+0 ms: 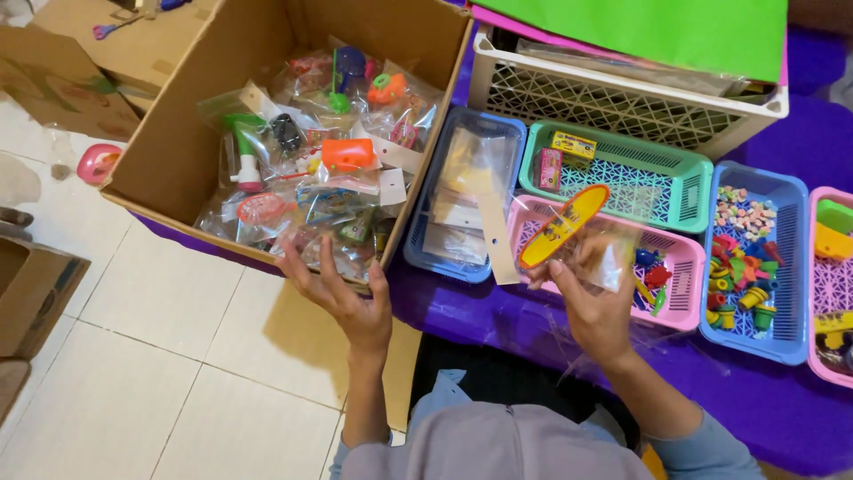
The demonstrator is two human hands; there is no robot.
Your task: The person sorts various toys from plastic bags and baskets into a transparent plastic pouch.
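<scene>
Resting at the near rim of the open brown cardboard box [178, 151] of bagged plastic toys [311, 169], my left hand [342, 298] is spread, fingers apart, gripping nothing. To its right stands a blue plastic basket [426, 240] of clear packets. My right hand [595, 307] is clamped on a yellow toy skateboard in a clear plastic bag [564, 227], above the pink plastic basket [680, 267].

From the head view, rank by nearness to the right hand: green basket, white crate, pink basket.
Measured from the right hand:
1. Pink basket, just beyond the fingers.
2. Green basket, farther back.
3. White crate, at the far edge.
</scene>
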